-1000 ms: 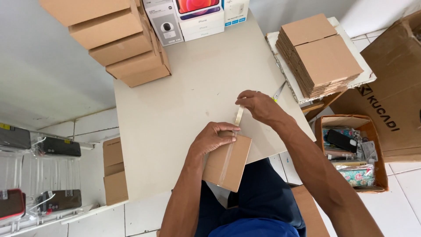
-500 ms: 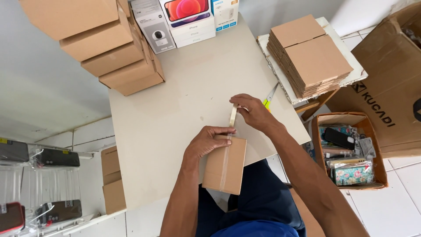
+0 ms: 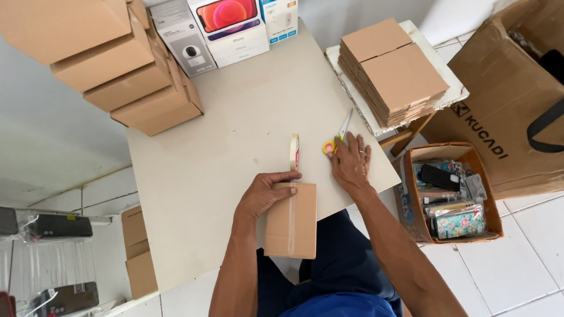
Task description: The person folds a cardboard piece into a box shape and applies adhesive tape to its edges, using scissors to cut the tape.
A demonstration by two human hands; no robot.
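Head view: a small box [image 3: 290,220] is seen at the near edge of the table [image 3: 235,129], partly overhanging it, with a strip of tape run down its middle. The box is pressed down by the left hand [image 3: 264,194], whose fingers are laid flat across its far end; nothing is gripped by this hand. A tape roll [image 3: 294,151] stands on edge just beyond the box, with tape stretched from it to the box top. The right hand [image 3: 351,165] is laid palm down on the table, fingers spread, its fingertips touching the yellow handle of the scissors [image 3: 337,136]; the scissors are not clasped. Behind, closed boxes [image 3: 126,79] are stacked at the far left of the table, and product cartons [image 3: 229,26] stand at its far edge. Flat boxes [image 3: 393,73] are piled on a side stand to the right. A tray of phone cases [image 3: 449,196] sits on the floor beside a large carton [image 3: 511,105].
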